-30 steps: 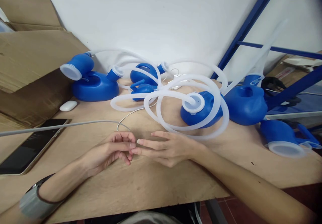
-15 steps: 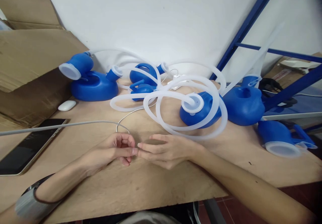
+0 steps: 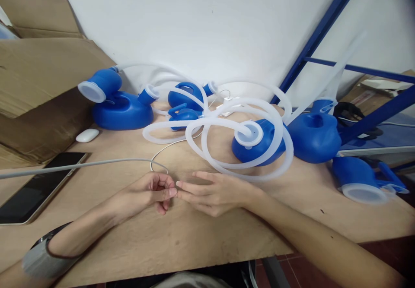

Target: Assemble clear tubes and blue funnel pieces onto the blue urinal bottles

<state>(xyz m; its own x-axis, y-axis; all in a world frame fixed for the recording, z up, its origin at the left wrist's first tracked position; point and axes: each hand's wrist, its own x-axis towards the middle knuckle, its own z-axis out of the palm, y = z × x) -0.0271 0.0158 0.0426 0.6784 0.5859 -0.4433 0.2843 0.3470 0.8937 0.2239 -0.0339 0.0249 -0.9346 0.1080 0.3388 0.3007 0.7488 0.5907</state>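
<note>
Low over the front of the wooden table (image 3: 201, 240), my left hand (image 3: 158, 191) has curled fingers, its thumb pressed toward the index finger. No object shows between them. My right hand (image 3: 212, 193) reaches in from the right with fingers stretched and slightly apart, holding nothing. The fingertips of both hands meet or nearly meet. Just beyond my right hand, a translucent ribbed hose (image 3: 210, 160) lies in loops around a blue plastic urinal bottle (image 3: 270, 130) with a white cap. A thin white cable (image 3: 158, 152) runs behind my left hand.
More blue urinal bottles stand at left (image 3: 121, 115), back (image 3: 184, 93) and right (image 3: 314, 137). A blue funnel-like piece (image 3: 353, 175) lies near the right edge. At left are a phone (image 3: 35, 193), a white case (image 3: 87, 135), a grey cable (image 3: 106, 162) and a cardboard box (image 3: 48, 72).
Both hands hold nearly the same pose, fingertips still together. The view has shifted very slightly; the bottles, hose and phone stay in place.
</note>
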